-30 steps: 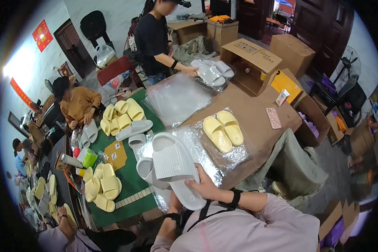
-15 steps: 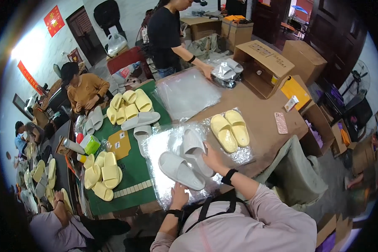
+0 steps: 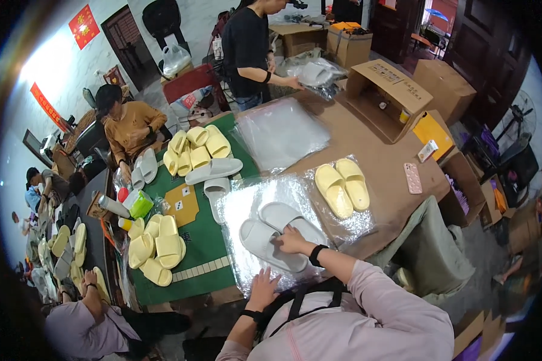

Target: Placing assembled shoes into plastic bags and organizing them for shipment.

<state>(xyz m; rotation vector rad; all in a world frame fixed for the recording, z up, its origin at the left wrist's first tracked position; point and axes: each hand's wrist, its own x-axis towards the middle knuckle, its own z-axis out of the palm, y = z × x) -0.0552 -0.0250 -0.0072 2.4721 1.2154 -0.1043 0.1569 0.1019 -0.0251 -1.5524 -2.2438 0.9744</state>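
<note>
Right grip [image 3: 294, 240] now over two grey slippers [image 3: 259, 242]

the slippers [image 3: 259, 238] are grey — the mat [image 3: 208, 242] green.

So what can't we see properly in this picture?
In the head view:
Gray slippers: partly covered by the right hand.
Bagged slippers: details lost behind shiny plastic.
Left sleeve: cut off by the lower edge.
Far-left slipper pile: too small to count.

Head-worn fisheye view, facing down across the table [image 3: 382, 159], hands [image 3: 293, 242] at close range
</note>
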